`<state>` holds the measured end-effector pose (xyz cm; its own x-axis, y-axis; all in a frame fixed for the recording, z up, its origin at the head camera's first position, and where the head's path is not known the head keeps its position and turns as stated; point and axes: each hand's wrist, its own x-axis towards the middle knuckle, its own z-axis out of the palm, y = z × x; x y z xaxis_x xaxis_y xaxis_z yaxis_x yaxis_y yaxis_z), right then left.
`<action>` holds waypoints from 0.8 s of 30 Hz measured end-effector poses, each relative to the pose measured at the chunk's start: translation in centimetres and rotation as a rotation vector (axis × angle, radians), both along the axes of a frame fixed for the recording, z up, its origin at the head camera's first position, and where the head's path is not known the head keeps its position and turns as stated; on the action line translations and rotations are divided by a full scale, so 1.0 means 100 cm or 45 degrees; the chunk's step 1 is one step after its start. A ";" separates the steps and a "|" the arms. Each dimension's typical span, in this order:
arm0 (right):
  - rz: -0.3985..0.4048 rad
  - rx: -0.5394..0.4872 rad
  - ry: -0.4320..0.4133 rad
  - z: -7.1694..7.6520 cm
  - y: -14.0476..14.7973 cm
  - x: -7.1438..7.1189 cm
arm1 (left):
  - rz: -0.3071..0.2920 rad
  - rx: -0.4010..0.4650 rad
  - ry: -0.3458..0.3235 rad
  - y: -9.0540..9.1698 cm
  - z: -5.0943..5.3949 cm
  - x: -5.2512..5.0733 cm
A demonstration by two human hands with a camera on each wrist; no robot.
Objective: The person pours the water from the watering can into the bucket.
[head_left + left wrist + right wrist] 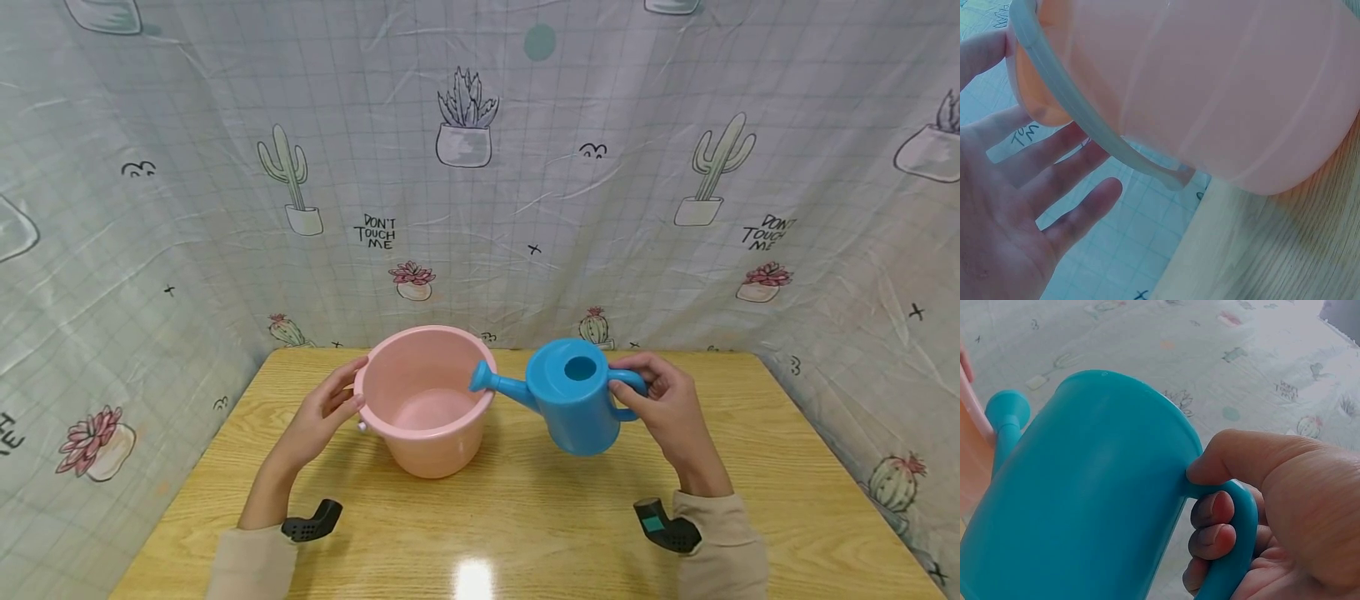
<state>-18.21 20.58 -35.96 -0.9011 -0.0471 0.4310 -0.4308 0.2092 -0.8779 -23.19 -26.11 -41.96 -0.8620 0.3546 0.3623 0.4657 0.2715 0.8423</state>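
Note:
A pink bucket [435, 458] stands on the table with its wide mouth facing up. My left hand [318, 421] is at its left side, thumb and fingertips touching the rim and the fingers spread and fairly straight. The bucket's pale carrying handle [1075, 103] hangs down its outside in the left wrist view. My right hand [663, 408] grips the handle [1244, 531] of a blue watering can [581, 417], fingers curled through the loop and thumb on top. The can's spout [510, 387] points left, its rose over the bucket's right rim. Whether the can's base touches the table, I cannot tell.
The wooden table [480, 533] extends to both sides and in front of the bucket and can. Behind it and at both sides hangs a pale cloth [525, 200] printed with cacti. A black wrist device [311, 523] sits on each forearm.

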 end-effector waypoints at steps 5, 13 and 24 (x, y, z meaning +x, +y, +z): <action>-0.007 0.016 0.005 0.000 -0.001 0.000 | 0.007 -0.008 0.000 0.000 0.000 0.000; -0.006 0.021 0.008 0.001 -0.001 0.000 | 0.006 -0.010 0.002 -0.001 0.001 -0.001; -0.017 0.030 0.033 0.002 -0.002 -0.001 | -0.004 0.005 0.004 -0.001 0.003 -0.004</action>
<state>-18.30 20.36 -35.73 -0.8902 -0.0456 0.4533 -0.4505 0.2356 -0.8611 -23.55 -26.20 -41.70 -0.8595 0.3561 0.3666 0.4695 0.2665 0.8418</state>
